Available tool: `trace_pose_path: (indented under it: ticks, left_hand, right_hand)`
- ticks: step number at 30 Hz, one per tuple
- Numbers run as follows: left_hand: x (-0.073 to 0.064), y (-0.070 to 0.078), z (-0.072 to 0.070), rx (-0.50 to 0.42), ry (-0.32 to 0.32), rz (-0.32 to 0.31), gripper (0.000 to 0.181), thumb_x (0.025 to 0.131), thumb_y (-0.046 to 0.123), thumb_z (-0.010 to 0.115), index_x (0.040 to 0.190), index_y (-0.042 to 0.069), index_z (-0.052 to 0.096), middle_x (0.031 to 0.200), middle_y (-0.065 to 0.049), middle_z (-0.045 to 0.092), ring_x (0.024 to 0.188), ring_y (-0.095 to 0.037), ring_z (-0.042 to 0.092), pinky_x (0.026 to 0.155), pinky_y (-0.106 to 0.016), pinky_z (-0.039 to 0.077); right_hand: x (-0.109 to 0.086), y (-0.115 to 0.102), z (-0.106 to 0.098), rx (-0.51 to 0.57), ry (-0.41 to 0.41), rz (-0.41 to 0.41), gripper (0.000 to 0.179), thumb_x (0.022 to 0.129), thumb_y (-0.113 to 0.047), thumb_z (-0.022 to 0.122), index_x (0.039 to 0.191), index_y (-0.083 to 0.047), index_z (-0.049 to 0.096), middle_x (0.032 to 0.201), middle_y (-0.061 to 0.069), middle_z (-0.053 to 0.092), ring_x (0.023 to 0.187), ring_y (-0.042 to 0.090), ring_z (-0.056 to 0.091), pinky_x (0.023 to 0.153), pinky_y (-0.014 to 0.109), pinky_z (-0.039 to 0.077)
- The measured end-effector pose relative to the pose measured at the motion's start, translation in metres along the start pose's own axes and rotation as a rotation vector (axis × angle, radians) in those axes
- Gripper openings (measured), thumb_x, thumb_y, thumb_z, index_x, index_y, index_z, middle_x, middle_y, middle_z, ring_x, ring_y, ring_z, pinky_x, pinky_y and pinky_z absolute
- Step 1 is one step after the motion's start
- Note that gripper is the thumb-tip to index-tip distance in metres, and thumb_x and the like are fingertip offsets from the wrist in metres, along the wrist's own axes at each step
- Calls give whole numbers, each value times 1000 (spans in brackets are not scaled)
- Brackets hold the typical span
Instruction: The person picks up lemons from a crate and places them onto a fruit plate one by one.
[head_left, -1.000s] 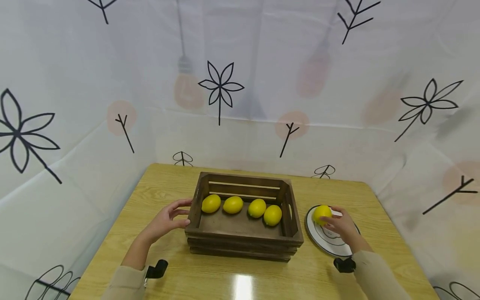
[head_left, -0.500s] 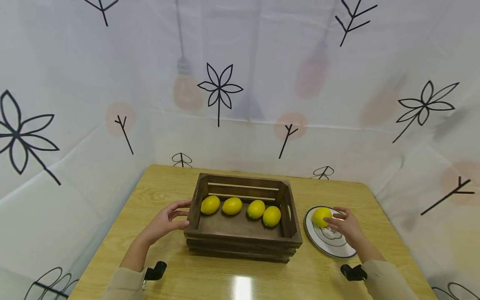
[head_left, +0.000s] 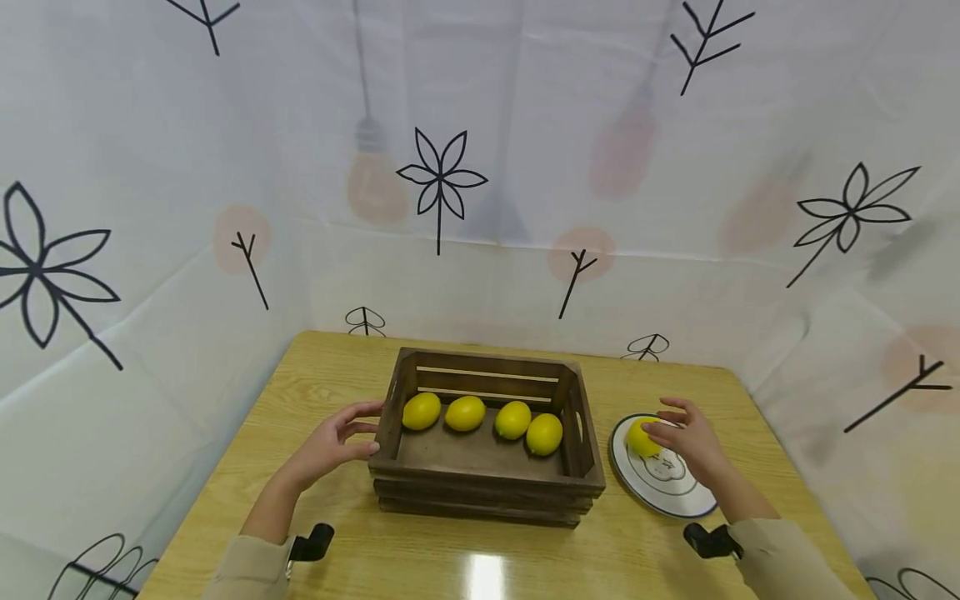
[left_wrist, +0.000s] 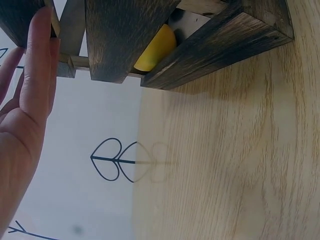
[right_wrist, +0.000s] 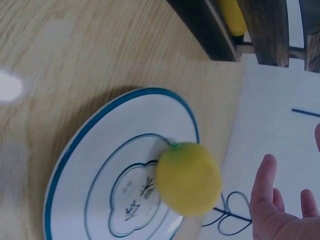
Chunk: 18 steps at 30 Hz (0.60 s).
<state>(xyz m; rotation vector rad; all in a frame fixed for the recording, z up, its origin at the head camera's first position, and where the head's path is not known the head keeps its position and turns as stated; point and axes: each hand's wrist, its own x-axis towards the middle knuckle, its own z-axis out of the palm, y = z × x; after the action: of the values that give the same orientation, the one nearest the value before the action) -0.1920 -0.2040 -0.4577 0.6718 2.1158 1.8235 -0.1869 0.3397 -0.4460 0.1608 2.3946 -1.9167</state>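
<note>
A brown slatted wooden crate (head_left: pixel 487 496) stands mid-table with several yellow lemons (head_left: pixel 465 413) in a row inside. My left hand (head_left: pixel 330 446) is at the crate's left end, fingers extended against it; the left wrist view shows the straight fingers (left_wrist: pixel 37 75) by the slats. Right of the crate, a white plate (head_left: pixel 678 503) with a dark blue rim carries one lemon (head_left: pixel 640 437). My right hand (head_left: pixel 693 442) is over the plate with spread fingers and nothing held. In the right wrist view that lemon (right_wrist: pixel 190 180) rests on the plate, apart from the fingers.
The wooden table (head_left: pixel 420 558) ends at a white patterned cloth (head_left: pixel 480 292) hanging behind and at both sides. The crate's right end stands close to the plate's left rim.
My right hand has let go of the lemon on the plate and lifted away, its fingers spreading. The left hand stays at the crate.
</note>
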Motion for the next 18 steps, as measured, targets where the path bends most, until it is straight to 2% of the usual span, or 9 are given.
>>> trace_pose_path:
  ticks: [5, 12, 18]
  left_hand:
    - [0, 0, 0, -3, -2, 4, 59, 88, 8, 65, 140, 2, 37, 142, -22, 31, 122, -43, 37, 81, -37, 51]
    - [0, -2, 0, -4, -1, 5, 59, 88, 7, 65, 140, 3, 37, 142, -21, 31, 121, -42, 38, 80, -38, 51]
    - [1, -3, 0, 2, 2, 9, 59, 88, 7, 64, 140, 4, 37, 142, -20, 32, 121, -41, 39, 80, -38, 51]
  right_hand:
    - [0, -12, 8, 2, -29, -32, 70, 90, -5, 62, 141, 9, 15, 132, 34, 24, 87, 5, 58, 86, 35, 48]
    - [5, -27, 17, -10, -51, -63, 69, 89, -4, 62, 140, 9, 18, 132, 33, 27, 91, 7, 54, 82, 30, 50]
    - [9, -38, 21, -33, -76, -86, 69, 89, -6, 63, 140, 8, 18, 132, 32, 27, 98, 15, 52, 84, 30, 50]
